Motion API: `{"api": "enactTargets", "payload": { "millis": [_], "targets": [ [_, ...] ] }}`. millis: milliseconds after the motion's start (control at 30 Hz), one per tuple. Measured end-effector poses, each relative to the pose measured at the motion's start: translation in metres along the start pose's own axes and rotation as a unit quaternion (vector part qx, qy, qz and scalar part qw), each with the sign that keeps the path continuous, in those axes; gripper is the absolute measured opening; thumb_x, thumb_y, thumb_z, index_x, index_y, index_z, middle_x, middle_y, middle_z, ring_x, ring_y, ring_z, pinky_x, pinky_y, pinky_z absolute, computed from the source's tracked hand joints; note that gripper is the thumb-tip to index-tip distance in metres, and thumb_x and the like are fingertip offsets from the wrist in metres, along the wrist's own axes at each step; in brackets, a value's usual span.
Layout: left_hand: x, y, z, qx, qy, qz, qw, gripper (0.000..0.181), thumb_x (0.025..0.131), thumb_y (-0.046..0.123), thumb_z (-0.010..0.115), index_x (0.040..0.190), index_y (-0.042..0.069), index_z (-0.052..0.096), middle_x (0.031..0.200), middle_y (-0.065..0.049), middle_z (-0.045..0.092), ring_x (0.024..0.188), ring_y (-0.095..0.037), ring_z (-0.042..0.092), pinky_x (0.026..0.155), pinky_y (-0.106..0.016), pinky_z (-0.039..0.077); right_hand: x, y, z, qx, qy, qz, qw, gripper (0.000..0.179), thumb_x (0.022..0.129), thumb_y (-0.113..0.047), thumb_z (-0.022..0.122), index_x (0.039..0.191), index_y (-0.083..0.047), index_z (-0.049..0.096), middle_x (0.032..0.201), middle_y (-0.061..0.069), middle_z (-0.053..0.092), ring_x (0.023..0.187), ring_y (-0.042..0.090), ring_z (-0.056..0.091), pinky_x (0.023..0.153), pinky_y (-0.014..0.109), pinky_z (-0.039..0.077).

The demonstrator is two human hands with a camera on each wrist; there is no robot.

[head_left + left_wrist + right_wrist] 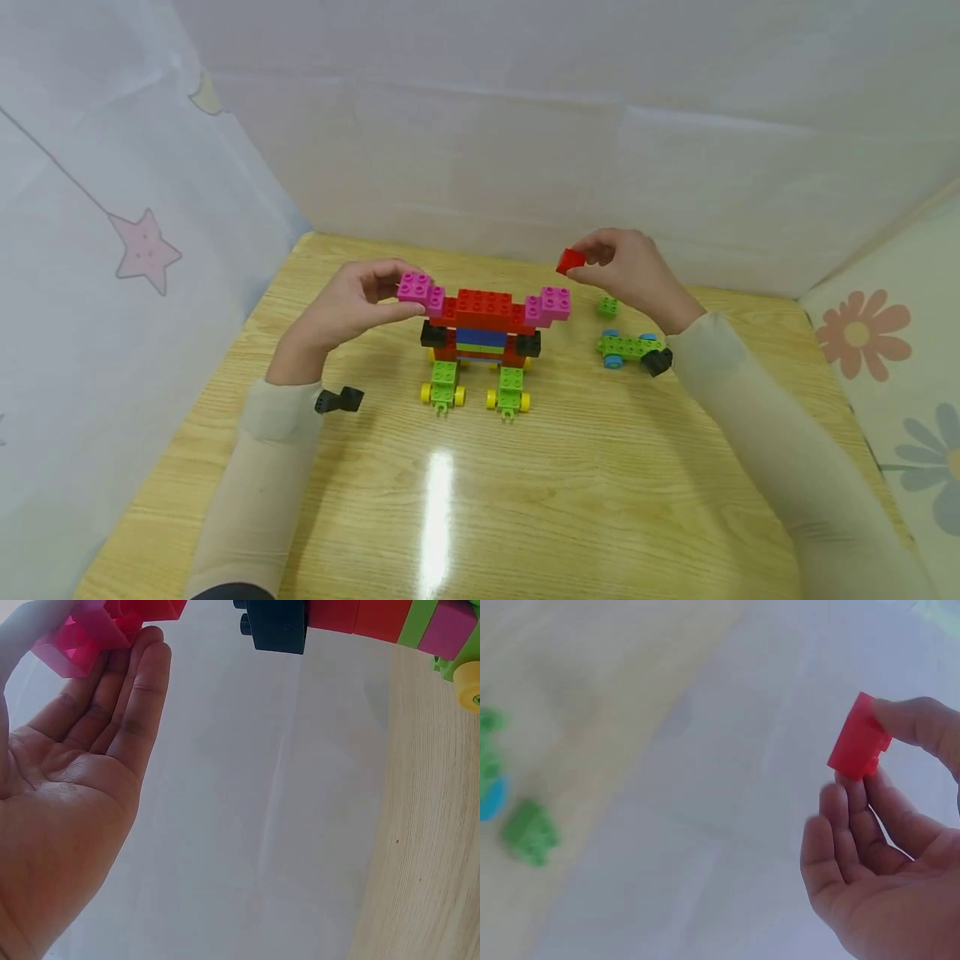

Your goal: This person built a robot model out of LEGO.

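Observation:
In the middle of the head view stands a toy-brick model with a red brick top point(484, 308), black side bricks and green wheeled feet point(444, 382). Pink bricks form both of its upper corners. At the left corner my left hand point(348, 304) holds the pink brick point(415, 287) between thumb and fingers; the left wrist view shows the fingertips under the pink bricks point(105, 626). Raised beyond the model's right corner, my right hand point(626, 267) pinches a small red brick point(855, 742) between thumb and fingertips, apart from the model.
A green wheeled base point(630, 347) with blue wheels and a black piece point(657, 362) stands on the right, a small green brick point(608, 307) behind it. Black pieces point(340, 400) lie beside the left forearm. White printed cloth point(495, 150) hangs behind the wooden table point(570, 500).

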State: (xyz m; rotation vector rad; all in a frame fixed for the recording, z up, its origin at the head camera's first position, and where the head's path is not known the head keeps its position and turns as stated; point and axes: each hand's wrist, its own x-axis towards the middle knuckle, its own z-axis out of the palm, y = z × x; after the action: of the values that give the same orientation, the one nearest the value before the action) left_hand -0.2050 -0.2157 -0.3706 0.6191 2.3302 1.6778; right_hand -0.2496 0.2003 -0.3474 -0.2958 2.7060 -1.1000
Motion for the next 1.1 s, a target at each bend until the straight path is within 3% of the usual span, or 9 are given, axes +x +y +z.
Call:
{"api": "enactTargets", "payload": {
  "millis": [333, 600, 833, 1100],
  "targets": [
    [0.003, 0.001, 0.002, 0.004, -0.005, -0.001, 1.0, 0.036, 0.099, 0.009, 0.085, 0.133, 0.001, 0.074, 0.115, 0.002, 0.079, 0.103, -0.021, 0.075, 0.089, -0.024, 0.064, -0.015, -0.059, -0.007, 0.011, -0.029, -0.037, 0.9988, 0.035, 0.1, -0.033, 0.083, 0.132, -0.018, 0.077, 0.123, 0.003, 0.079, 0.11, 0.024, 0.072, 0.098, 0.045, 0.058],
    [0.005, 0.001, 0.003, -0.004, -0.011, 0.006, 0.9999, 0.035, 0.1, 0.009, 0.084, 0.133, 0.002, 0.075, 0.115, 0.001, 0.079, 0.105, -0.021, 0.076, 0.089, -0.025, 0.065, -0.022, -0.095, 0.003, 0.023, -0.062, -0.056, 0.9962, 0.032, 0.098, -0.028, 0.087, 0.128, -0.018, 0.08, 0.118, 0.004, 0.08, 0.106, 0.023, 0.074, 0.098, 0.043, 0.06],
    [0.008, 0.001, 0.003, -0.007, -0.012, 0.006, 0.9999, 0.034, 0.1, 0.01, 0.084, 0.132, 0.0, 0.075, 0.114, 0.002, 0.08, 0.106, -0.02, 0.076, 0.09, -0.025, 0.065, -0.021, -0.11, 0.019, -0.014, -0.086, -0.073, 0.9935, 0.034, 0.096, -0.03, 0.089, 0.127, -0.019, 0.081, 0.118, 0.0, 0.08, 0.108, 0.022, 0.071, 0.102, 0.042, 0.059],
    [0.01, -0.001, 0.003, -0.008, -0.013, 0.01, 0.9998, 0.034, 0.1, 0.009, 0.084, 0.131, 0.0, 0.075, 0.113, 0.002, 0.08, 0.105, -0.021, 0.076, 0.09, -0.025, 0.065, -0.017, -0.11, 0.026, -0.035, -0.103, -0.101, 0.989, 0.032, 0.095, -0.028, 0.091, 0.125, -0.018, 0.083, 0.12, 0.001, 0.08, 0.109, 0.021, 0.071, 0.103, 0.043, 0.059]
  ]
}}
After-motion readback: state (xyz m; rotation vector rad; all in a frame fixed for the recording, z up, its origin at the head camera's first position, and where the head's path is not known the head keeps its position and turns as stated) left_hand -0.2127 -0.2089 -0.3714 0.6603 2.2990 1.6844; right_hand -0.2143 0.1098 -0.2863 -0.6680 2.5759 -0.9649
